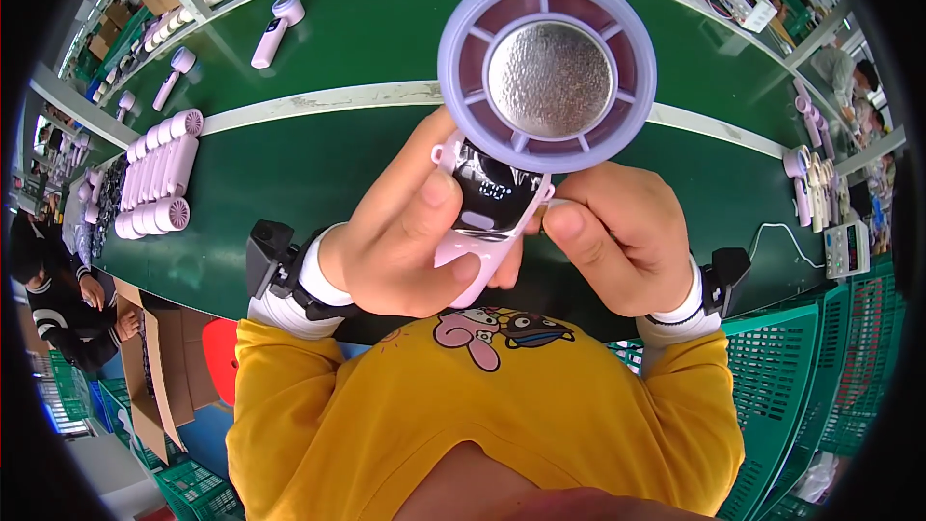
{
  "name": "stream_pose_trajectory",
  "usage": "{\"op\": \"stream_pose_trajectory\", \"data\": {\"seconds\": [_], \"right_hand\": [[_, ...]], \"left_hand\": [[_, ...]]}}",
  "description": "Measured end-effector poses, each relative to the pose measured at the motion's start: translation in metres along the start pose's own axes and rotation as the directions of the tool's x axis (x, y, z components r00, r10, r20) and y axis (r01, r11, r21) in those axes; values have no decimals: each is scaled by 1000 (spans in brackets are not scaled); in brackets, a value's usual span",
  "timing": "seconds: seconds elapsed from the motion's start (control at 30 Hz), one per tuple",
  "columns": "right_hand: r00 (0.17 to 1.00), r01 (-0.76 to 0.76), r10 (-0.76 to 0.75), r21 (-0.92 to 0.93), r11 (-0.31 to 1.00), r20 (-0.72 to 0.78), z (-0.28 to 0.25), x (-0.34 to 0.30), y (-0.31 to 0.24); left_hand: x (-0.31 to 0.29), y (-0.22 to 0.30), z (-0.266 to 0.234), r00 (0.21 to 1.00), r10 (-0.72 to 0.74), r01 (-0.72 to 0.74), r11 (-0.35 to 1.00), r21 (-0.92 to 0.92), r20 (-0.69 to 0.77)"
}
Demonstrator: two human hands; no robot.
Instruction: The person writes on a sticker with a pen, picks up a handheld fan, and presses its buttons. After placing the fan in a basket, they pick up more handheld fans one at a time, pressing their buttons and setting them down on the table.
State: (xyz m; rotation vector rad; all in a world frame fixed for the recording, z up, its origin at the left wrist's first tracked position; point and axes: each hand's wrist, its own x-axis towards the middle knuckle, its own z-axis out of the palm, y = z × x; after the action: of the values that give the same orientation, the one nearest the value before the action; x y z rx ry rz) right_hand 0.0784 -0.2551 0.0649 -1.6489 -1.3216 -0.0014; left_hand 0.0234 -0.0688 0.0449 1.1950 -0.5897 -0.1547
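A lilac handheld fan (547, 77) with a ribbed round head and a silver disc is held up over the bench, head end away from me. My left hand (410, 222) is closed around its pink handle, the thumb beside the lit black display (494, 188). At the right side of the handle, by a small loop, my right hand (617, 236) has thumb and forefinger pinched together. Something small and pale shows at those fingertips, too little of it to name. The other fingers of the right hand are curled in.
On the green bench (289, 174), several pink fans (159, 174) lie in a row at left. More fans (280, 31) rest past the white divider. At right are pale fans (818, 188) and a small meter box (847, 249). Green crates (772, 357) and a cardboard box (159, 357) flank me; a person sits far left.
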Motion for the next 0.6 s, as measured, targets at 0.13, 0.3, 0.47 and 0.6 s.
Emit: {"op": "stream_pose_trajectory", "data": {"seconds": [0.13, 0.3, 0.47, 0.6], "right_hand": [[987, -62, 64, 23, 998, -144, 12, -1, 6], [988, -156, 157, 56, 986, -3, 3, 1, 8], [969, -204, 231, 243, 948, -86, 7, 2, 11], [960, -225, 226, 23, 974, -167, 0, 3, 9]], "left_hand": [[2, -7, -2, 998, 58, -56, 997, 59, -30], [1, -18, 2, 982, 162, -147, 976, 158, -93], [6, -26, 2, 960, 258, -225, 942, 248, -108], [4, -21, 2, 942, 303, -253, 923, 291, -144]]}}
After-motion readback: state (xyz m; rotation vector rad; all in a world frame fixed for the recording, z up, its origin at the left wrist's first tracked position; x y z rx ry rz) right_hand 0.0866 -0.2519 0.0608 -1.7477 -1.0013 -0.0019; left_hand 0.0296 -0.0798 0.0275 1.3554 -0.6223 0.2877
